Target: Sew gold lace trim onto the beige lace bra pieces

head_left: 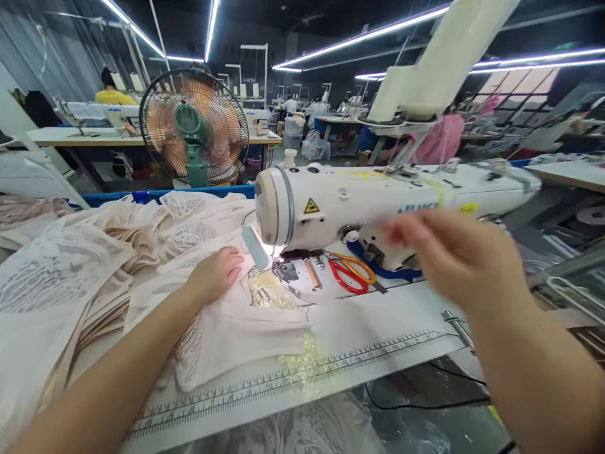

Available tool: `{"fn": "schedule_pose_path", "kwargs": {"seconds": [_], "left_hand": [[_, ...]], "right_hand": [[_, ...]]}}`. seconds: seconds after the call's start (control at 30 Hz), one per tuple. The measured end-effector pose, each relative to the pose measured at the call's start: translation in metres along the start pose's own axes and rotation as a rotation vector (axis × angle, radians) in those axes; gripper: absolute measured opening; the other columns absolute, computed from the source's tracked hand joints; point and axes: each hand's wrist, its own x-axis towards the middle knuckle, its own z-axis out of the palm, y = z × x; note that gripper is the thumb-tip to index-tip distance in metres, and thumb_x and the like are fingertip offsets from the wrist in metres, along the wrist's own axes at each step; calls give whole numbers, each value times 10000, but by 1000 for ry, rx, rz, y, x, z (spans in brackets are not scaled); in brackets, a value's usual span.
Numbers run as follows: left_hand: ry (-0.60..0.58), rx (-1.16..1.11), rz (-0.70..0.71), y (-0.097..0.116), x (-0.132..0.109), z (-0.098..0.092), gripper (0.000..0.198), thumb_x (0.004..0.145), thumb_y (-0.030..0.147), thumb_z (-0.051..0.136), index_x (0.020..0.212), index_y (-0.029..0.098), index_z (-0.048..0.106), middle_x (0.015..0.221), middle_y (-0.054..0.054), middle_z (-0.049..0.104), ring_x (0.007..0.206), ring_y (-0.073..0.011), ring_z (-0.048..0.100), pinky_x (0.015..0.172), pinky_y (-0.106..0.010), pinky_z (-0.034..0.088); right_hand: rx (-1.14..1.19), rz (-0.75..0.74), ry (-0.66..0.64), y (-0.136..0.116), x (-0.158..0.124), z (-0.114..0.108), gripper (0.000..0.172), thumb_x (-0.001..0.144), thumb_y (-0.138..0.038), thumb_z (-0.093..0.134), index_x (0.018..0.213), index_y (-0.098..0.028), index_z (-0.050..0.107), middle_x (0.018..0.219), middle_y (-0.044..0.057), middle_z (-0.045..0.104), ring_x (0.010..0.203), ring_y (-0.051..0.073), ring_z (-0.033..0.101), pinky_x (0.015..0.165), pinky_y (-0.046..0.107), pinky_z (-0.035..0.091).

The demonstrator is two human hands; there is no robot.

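Note:
My left hand (215, 274) rests at the edge of a pale pink fabric piece (246, 321) with lace panels, its fingers curled on the cloth just left of the needle area. The cloth lies on the white bed of a JUKI sewing machine (326, 202), whose lamp lights the spot. My right hand (454, 252) is raised in front of the machine arm, away from the cloth. Motion smears its fingers, and whether anything is between them does not show. Red-handled scissors (350, 277) and orange-handled scissors (362, 268) lie under the machine arm.
Stacked lace pieces (61, 271) cover the left side. A ruler strip (283, 378) runs along the table's front edge. Small metal parts (314, 271) lie beside the needle area. Behind stands a large fan (193, 126). Thread cones (420, 82) rise above the machine; other people work farther back.

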Motion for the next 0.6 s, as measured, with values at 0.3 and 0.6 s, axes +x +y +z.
{"fn": "schedule_pose_path", "kwargs": {"seconds": [0.3, 0.6], "left_hand": [[-148, -5, -34, 50, 11, -15, 244, 860, 259, 437, 743, 155, 623, 716, -82, 595, 672, -218, 594, 592, -309, 442], [-138, -95, -309, 46, 60, 22, 188, 854, 282, 482, 819, 151, 612, 765, -92, 658, 753, -258, 641, 666, -330, 481]], "right_hand": [[345, -218, -549, -102, -101, 96, 219, 863, -176, 424, 918, -149, 635, 973, 124, 673, 904, 243, 634, 761, 375, 545], [244, -352, -683, -135, -103, 124, 324, 902, -255, 438, 1182, -135, 549, 1368, 176, 471, 1281, 385, 381, 993, 631, 328]]}}
